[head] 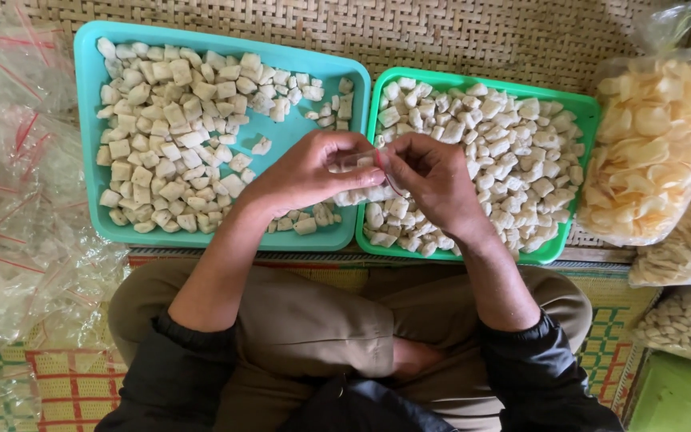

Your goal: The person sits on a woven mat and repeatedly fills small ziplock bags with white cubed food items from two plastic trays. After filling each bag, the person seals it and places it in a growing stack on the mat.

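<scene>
Woven rattan matting (457, 36) covers the floor at the top of the view, and a checked plaid mat (65, 384) lies under the seated person's crossed legs. At the far left, a loose heap of clear plastic bags (17, 184) with red strips takes up the floor to the picture's edge. Just beside it sits a teal tray (88, 120), its left half thick with pale cracker pieces (161, 136), its right half mostly bare. Touching its right rim stands a green tray (585, 108), nearly full of the same pieces.

Above the seam between the trays, the left hand (309, 172) and right hand (433, 184) meet, fingers narrowed in a pinch on a small clear plastic bag (364, 174) holding a few pieces.

To the right, a large clear bag of yellowish crackers (653, 144) presses against the green tray's edge, with further filled bags (685, 320) below it, leaving little open floor on that side.
</scene>
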